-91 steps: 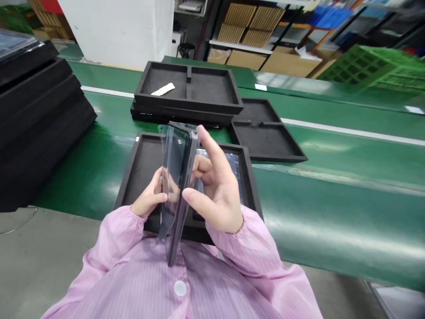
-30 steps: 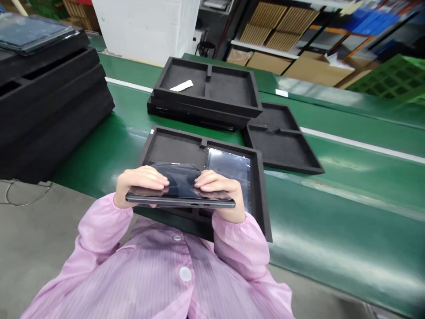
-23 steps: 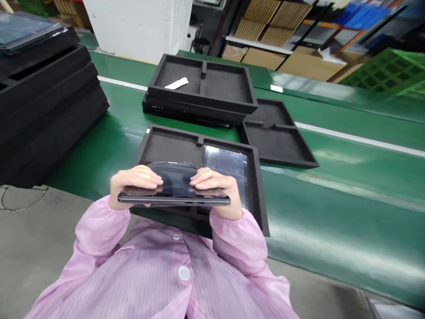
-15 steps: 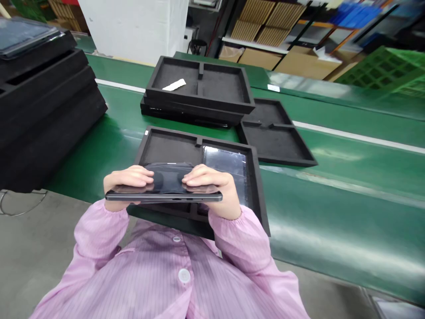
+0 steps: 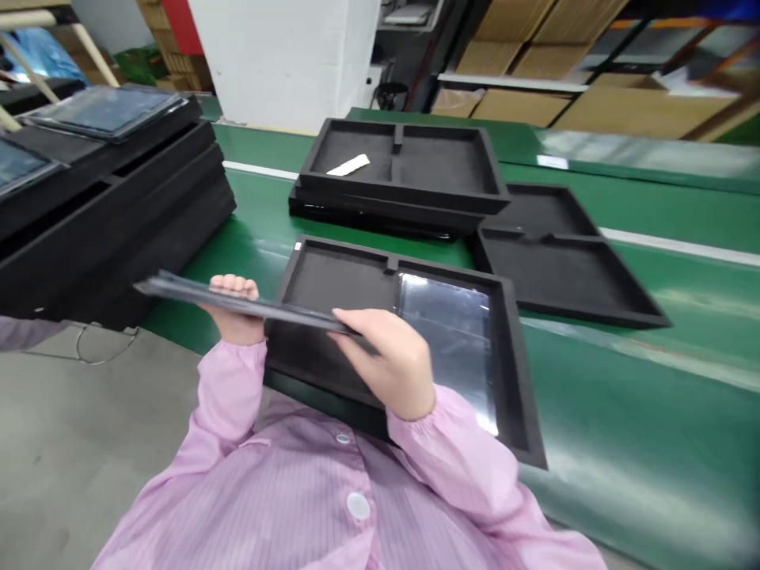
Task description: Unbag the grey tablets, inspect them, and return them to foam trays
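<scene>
Both my hands hold a dark slim tablet (image 5: 285, 315), seen almost edge-on and tilted, with its far end reaching left past the foam tray. My left hand (image 5: 233, 309) grips it from below near the middle. My right hand (image 5: 385, 360) holds its near end, fingers on top. Below my hands lies a black foam tray (image 5: 332, 281) with two compartments. In its right compartment is a clear, glossy plastic-covered sheet or panel (image 5: 445, 340), partly hidden by my right hand.
A stack of black foam trays (image 5: 119, 206) stands at the left, with glossy panels on top. Behind are a tray holding a white strip (image 5: 397, 154) and another tray (image 5: 564, 273), on a green conveyor belt (image 5: 629, 380). Another person's sleeve (image 5: 17, 332) shows at the left edge.
The tablet has swung from level and crosswise in front of me to tilted, its end pointing left. My left hand has moved left, and the view has shifted.
</scene>
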Demonstrator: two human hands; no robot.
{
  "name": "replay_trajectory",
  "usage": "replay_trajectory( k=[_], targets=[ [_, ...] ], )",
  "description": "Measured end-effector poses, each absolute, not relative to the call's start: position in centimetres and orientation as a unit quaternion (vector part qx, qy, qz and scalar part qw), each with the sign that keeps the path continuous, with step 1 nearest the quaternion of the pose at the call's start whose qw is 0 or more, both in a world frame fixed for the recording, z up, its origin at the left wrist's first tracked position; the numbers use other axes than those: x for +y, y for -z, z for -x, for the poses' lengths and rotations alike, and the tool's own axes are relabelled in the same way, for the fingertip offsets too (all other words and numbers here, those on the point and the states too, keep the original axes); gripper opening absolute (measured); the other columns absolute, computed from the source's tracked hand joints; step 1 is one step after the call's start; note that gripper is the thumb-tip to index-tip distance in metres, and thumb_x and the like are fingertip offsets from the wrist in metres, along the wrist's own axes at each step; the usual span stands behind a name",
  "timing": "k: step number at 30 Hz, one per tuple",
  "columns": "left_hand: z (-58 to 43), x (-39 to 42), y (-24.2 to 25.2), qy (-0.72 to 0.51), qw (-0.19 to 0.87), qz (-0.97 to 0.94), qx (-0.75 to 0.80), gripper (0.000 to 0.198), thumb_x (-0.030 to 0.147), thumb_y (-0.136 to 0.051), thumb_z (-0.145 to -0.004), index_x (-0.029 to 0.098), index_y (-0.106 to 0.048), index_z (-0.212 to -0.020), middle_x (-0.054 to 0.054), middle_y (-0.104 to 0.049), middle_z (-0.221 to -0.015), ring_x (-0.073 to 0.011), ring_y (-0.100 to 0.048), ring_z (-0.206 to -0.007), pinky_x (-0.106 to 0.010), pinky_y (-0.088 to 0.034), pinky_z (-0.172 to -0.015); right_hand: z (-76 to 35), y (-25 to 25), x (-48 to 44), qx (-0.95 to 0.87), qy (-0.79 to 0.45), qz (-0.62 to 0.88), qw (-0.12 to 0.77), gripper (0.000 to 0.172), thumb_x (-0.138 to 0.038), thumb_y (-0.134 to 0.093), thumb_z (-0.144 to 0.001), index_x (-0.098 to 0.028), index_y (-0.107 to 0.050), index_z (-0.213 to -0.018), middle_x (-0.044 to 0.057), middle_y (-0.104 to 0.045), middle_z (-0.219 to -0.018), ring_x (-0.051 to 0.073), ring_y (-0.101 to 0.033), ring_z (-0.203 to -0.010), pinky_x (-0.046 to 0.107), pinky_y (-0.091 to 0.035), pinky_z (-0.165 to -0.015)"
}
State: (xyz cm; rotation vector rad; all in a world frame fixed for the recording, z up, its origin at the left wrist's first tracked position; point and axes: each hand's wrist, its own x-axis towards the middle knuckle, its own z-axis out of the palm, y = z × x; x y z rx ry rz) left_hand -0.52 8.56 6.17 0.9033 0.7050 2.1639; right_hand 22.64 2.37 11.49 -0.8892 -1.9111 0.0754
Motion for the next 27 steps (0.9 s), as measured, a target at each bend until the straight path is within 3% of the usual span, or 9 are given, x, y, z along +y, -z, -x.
replay_trajectory(
  k=[3,6,13,17,20,27],
  targets=[
    [0.2,8.7,-5.7,-0.816,0.407,-0.293,0.287,0.046,0.055,-0.048,-0.093,0.021,-0.040,-0.063,0.004,-0.036,-0.056,-0.0105,-0.040,-0.057,-0.023,-0.040,-0.065,-24.7,-10.9,2.3,-0.790,-0.013,0.376,0.484,0.025,-0.016,-0.073,-0.084,-0.025,-0.072,-0.108,0.004,-0.077,-0.092,0.023,-0.074,-0.082,0.035,-0.060,-0.077],
    [-1.2,9.1,-5.1,-0.811,0.437,-0.254,0.295,0.041,0.053,-0.050,-0.093,0.023,-0.046,-0.065,0.003,-0.043,-0.059,-0.0118,-0.045,-0.062,-0.024,-0.042,-0.072,-26.1,-11.0,1.9,-0.795,-0.033,0.355,0.490,0.029,-0.012,-0.074,-0.082,-0.027,-0.072,-0.107,0.002,-0.077,-0.091,0.023,-0.075,-0.084,0.036,-0.061,-0.078],
    [-3.4,9.1,-4.7,-0.787,0.490,-0.206,0.314,0.047,0.050,-0.039,-0.099,0.024,-0.054,-0.063,0.002,-0.049,-0.060,-0.0126,-0.048,-0.064,-0.025,-0.045,-0.075,-26.6,-11.8,0.8,-0.778,-0.099,0.335,0.522,0.038,-0.005,-0.074,-0.079,-0.029,-0.073,-0.108,0.002,-0.078,-0.092,0.023,-0.076,-0.083,0.035,-0.064,-0.072],
    [-4.1,8.0,-5.4,-0.758,0.551,-0.166,0.306,0.051,0.041,-0.034,-0.103,0.022,-0.057,-0.061,0.002,-0.052,-0.059,-0.0109,-0.049,-0.061,-0.025,-0.045,-0.073,-26.0,-13.0,0.9,-0.787,-0.133,0.284,0.531,0.033,-0.014,-0.075,-0.082,-0.027,-0.070,-0.112,0.004,-0.079,-0.090,0.022,-0.077,-0.082,0.033,-0.066,-0.072],
    [-4.5,7.5,-5.5,-0.738,0.594,-0.119,0.298,0.057,0.044,-0.030,-0.104,0.021,-0.057,-0.060,0.002,-0.056,-0.059,-0.0099,-0.050,-0.060,-0.024,-0.045,-0.069,-25.6,-13.8,1.2,-0.796,-0.141,0.254,0.532,0.029,-0.019,-0.071,-0.087,-0.027,-0.068,-0.114,0.004,-0.079,-0.088,0.021,-0.077,-0.081,0.030,-0.066,-0.071],
    [-4.7,6.9,-6.2,-0.692,0.636,-0.116,0.321,0.052,0.058,-0.048,-0.095,0.020,-0.059,-0.062,0.003,-0.060,-0.058,-0.0098,-0.057,-0.060,-0.026,-0.053,-0.071,-24.2,-14.4,0.6,-0.751,-0.140,0.305,0.568,0.029,-0.016,-0.073,-0.083,-0.028,-0.070,-0.110,0.002,-0.077,-0.087,0.017,-0.074,-0.072,0.026,-0.063,-0.065]
  ],
)
